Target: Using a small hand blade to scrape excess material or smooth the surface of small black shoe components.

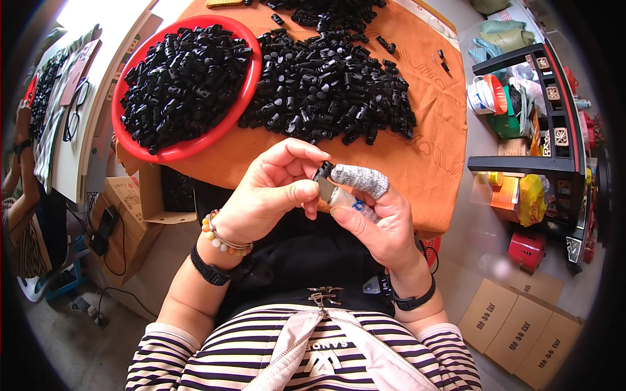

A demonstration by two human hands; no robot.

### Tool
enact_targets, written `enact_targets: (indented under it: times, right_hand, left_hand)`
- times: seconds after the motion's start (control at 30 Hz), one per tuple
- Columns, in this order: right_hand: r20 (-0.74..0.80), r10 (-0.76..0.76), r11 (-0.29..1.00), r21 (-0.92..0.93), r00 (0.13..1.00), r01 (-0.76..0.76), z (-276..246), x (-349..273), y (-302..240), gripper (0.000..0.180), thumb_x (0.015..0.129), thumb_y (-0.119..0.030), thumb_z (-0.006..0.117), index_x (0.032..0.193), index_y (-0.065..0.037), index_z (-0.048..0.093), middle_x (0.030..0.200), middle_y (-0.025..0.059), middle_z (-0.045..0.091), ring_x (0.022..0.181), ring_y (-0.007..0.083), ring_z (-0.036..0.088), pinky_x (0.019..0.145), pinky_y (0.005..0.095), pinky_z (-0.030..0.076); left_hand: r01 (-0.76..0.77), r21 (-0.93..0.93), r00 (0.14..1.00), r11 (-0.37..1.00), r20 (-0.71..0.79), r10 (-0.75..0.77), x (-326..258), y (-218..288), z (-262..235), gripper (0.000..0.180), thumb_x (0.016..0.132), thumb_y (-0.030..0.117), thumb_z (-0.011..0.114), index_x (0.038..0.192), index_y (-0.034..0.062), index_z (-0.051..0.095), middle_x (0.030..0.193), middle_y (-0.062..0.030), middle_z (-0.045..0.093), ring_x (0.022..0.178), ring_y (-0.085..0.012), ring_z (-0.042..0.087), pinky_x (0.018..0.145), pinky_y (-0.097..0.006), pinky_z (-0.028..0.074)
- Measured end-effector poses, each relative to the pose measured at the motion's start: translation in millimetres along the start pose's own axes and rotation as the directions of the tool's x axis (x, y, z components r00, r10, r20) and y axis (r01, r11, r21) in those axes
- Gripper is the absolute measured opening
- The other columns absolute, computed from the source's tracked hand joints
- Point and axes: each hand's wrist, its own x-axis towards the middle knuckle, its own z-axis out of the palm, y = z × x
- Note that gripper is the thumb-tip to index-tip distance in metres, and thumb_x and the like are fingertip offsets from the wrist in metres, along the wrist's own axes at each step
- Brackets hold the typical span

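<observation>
At the far left, another person's arm (25,140) reached up toward a table edge, where a pair of glasses (77,107) lay. Next came a red bowl (255,72), heaped with black plastic parts (186,81), on an orange cloth (433,117).

The left forearm rose from the lower edge, slanting right and wearing a beaded bracelet (225,244) and a dark strap (207,267). The left hand (264,199) was bent inward, thumb and forefinger brought narrowly together on a small black piece (323,170). That piece was held up between the two hands, in front of a loose pile (332,85) of similar parts. Below, the striped jacket (254,348) carried pale printed lettering and a mark on its chest.

The right hand (385,225) came in from the other side, wrist raised, fingers curled with a narrow gap. Its forefinger wore a grey knitted cover (358,177), the tip at the black piece; whether it gripped the piece could not be told. Its thumb pressed a white wrapping (355,203) with blue marks too small to read.

Farther right, blue print showed on a white tub (482,94), dark characters ran across flat brown cartons (515,326), and a yellow bag (532,199) bore printing too.
</observation>
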Motion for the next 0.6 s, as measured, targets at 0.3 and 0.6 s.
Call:
enact_targets:
  times: [0.3,0.6]
  right_hand:
    - [-0.003,-0.009,1.0,-0.03,1.0,0.009,-1.1,-2.2,4.1,0.034,0.085,-0.007,0.06,0.118,-0.001,0.052,0.087,-0.0027,0.058,0.075,0.0015,0.049,0.066,0.0163,0.041]
    - [-0.02,-0.061,0.995,-0.081,0.998,0.059,-0.3,-5.2,6.0,0.033,0.085,-0.006,0.06,0.117,-0.001,0.053,0.086,-0.0012,0.06,0.076,0.0035,0.052,0.068,0.0185,0.044]
  left_hand:
    - [0.022,-0.021,1.0,1.0,0.003,-0.022,-0.9,2.2,3.1,0.03,0.083,0.006,0.062,0.111,0.0038,0.051,0.092,-0.0049,0.058,0.073,-0.0098,0.059,0.061,-0.022,0.051]
    - [0.037,0.026,0.999,0.999,-0.027,-0.037,-3.1,2.2,6.1,0.029,0.084,0.009,0.061,0.111,0.0045,0.051,0.091,-0.0016,0.056,0.07,-0.0074,0.056,0.061,-0.022,0.05]
